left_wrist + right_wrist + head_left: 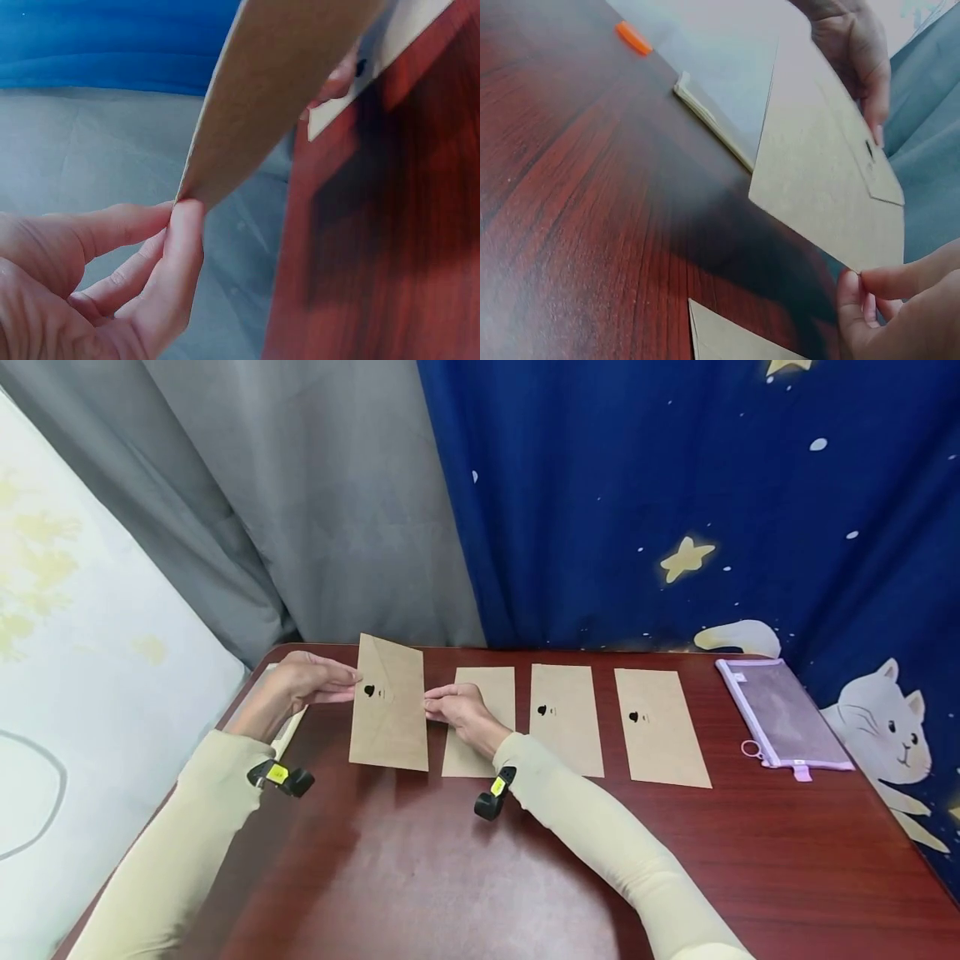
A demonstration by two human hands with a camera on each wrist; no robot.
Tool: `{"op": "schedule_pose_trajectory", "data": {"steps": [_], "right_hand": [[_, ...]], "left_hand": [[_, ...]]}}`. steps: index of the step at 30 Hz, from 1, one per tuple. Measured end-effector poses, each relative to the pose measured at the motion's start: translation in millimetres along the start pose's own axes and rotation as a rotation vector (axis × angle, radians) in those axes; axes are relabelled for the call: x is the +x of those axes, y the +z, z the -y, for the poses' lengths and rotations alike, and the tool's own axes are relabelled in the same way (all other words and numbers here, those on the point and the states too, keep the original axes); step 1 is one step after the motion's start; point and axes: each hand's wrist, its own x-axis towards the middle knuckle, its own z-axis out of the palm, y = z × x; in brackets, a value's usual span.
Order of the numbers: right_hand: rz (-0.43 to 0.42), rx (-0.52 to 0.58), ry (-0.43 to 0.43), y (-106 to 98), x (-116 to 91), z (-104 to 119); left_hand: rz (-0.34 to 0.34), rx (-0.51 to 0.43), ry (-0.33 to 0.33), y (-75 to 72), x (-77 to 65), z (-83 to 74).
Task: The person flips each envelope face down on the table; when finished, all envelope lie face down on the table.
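Note:
Between my two hands a brown kraft paper envelope point(392, 727) is held up, tilted, over the back left of the table. Its flap side, printed with a small black hat, faces the head camera. My left hand point(315, 680) pinches its left edge between thumb and fingers; the left wrist view shows that pinch on the envelope point(262, 90) closely. On the opposite edge, my right hand point(461, 705) pinches with thumb and fingertips. Below the right hand lies a second envelope point(491, 681), partly hidden by hand and wrist.
Two more envelopes, one in the middle point(566, 739) and one farther right point(663, 747), lie in the row. A purple mesh zip pouch point(795, 714) rests at the table's right. A thin pale item point(712, 120) lies beyond the held envelope, near an orange piece point(634, 37). Curtains point(337, 502) hang behind.

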Motion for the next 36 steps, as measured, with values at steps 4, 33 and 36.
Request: {"op": "schedule_pose_trajectory", "data": {"steps": [4,33,36], "right_hand": [[-0.028,-0.136,-0.117,4.4,-6.2,10.8],[-0.310,-1.323,-0.711,89.5,-59.4,62.6],[-0.351,-1.303,-0.691,87.7,-57.8,68.2]], "left_hand": [[-0.003,0.023,0.042,1.7,-2.9,-10.1],[-0.196,0.095,0.163,31.4,-11.5,-33.2],[-0.218,0.033,0.182,33.0,-6.5,-26.3]]}}
